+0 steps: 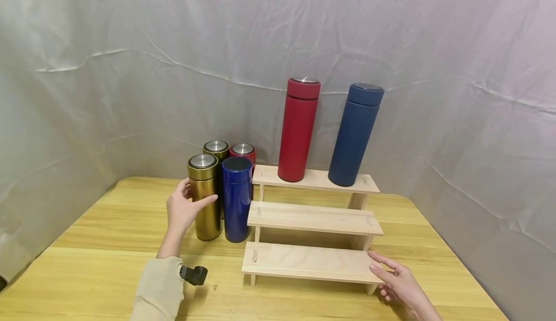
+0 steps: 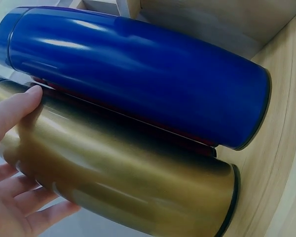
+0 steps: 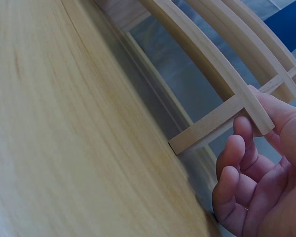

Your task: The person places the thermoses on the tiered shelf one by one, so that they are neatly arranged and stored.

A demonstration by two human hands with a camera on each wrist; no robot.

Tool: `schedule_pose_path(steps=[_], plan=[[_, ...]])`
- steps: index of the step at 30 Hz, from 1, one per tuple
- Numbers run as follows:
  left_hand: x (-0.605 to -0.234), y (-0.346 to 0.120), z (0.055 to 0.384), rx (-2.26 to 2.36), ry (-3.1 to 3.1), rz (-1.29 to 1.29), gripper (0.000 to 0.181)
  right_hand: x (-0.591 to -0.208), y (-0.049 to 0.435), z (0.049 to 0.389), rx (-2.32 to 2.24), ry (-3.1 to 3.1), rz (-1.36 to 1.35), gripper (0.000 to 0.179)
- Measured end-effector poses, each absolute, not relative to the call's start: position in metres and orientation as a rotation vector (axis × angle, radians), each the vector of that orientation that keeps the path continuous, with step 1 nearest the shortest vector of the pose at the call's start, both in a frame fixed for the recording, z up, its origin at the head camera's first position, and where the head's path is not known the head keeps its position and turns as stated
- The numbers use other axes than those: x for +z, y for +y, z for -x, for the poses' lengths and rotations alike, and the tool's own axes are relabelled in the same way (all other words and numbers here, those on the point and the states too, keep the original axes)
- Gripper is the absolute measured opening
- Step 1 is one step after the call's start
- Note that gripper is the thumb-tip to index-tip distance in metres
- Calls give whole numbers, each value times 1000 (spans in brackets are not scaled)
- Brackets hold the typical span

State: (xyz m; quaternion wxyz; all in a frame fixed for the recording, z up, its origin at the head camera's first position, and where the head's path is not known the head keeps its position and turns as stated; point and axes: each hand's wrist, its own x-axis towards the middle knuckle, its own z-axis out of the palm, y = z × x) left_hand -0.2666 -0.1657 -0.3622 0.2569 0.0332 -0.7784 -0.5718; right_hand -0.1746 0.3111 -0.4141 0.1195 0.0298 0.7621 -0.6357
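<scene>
My left hand (image 1: pixel 181 206) curls round a gold thermos flask (image 1: pixel 207 215), thumb across its front and fingers behind. In the left wrist view the thumb lies on the gold wall near the lid end. Just right of it stands a glossy blue flask (image 1: pixel 237 205). At the right, my right hand (image 1: pixel 401 282) pinches the end of the lowest step of a three-step wooden display stand (image 1: pixel 312 262). The right wrist view shows its fingertips (image 3: pixel 242 124) under the board's edge. A red flask (image 1: pixel 298 132) and a matte blue flask (image 1: pixel 356 135) stand on the top step.
Behind the gold and blue flasks are another gold flask (image 1: pixel 216 147) and a shorter-looking red one (image 1: pixel 243 151), both partly hidden. All four crowd the stand's left side. The wooden table (image 1: pixel 108 263) ends at a hanging grey cloth (image 1: pixel 173 94). A black clip-like piece (image 1: pixel 193 275) sits by the left sleeve.
</scene>
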Motion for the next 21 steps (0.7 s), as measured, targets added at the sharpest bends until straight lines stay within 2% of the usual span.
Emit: schedule_pose_path(steps=[21], plan=[[-341, -174, 253, -1468, -2131, -114, 71, -414, 312, 176, -1857, 2273, -89, 31]])
